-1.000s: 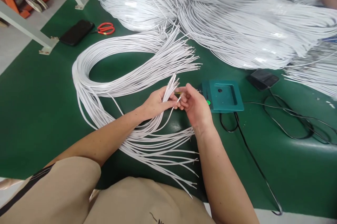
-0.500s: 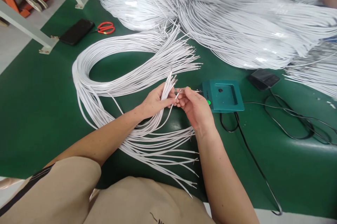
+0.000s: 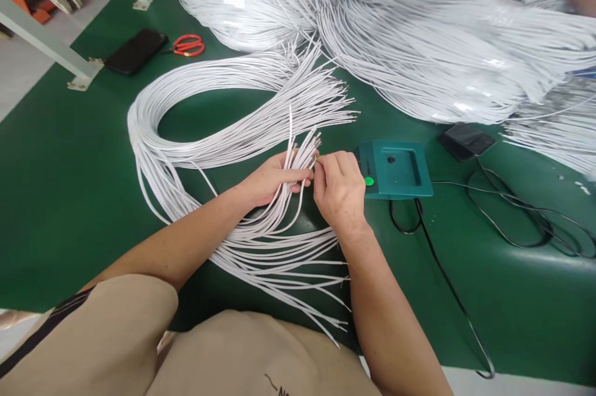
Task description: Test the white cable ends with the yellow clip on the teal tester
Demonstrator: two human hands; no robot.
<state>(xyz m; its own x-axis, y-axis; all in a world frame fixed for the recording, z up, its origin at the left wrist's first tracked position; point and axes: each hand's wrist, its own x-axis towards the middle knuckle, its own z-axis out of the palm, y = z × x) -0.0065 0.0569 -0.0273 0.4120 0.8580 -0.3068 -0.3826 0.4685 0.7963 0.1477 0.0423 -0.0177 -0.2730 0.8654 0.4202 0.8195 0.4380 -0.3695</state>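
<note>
A small bunch of white cables (image 3: 285, 192) is gripped in my left hand (image 3: 266, 181), its ends fanning up past the thumb. My right hand (image 3: 341, 186) is closed in a pinch at the tip of one cable, right beside the left fingertips; its back faces me and hides most of the pinch. Below my hands, more loose cable ends (image 3: 284, 265) spread over the green table. A looped bundle of white cables (image 3: 195, 151) lies just beyond them. Close to the right hand stands a teal device (image 3: 423, 166) with a green button (image 3: 369, 181) and a shallow tray.
Large heaps of white cables (image 3: 419, 42) cover the table's far side. At the back left lie a black phone (image 3: 136, 51) and red-handled scissors (image 3: 189, 45), near metal posts (image 3: 51, 36). A black box (image 3: 467, 140) and black cords (image 3: 447, 284) lie on the right.
My right hand has turned over, from showing its palm side to showing its back, and has come to the cable tips. The left hand's cables have fanned out a little.
</note>
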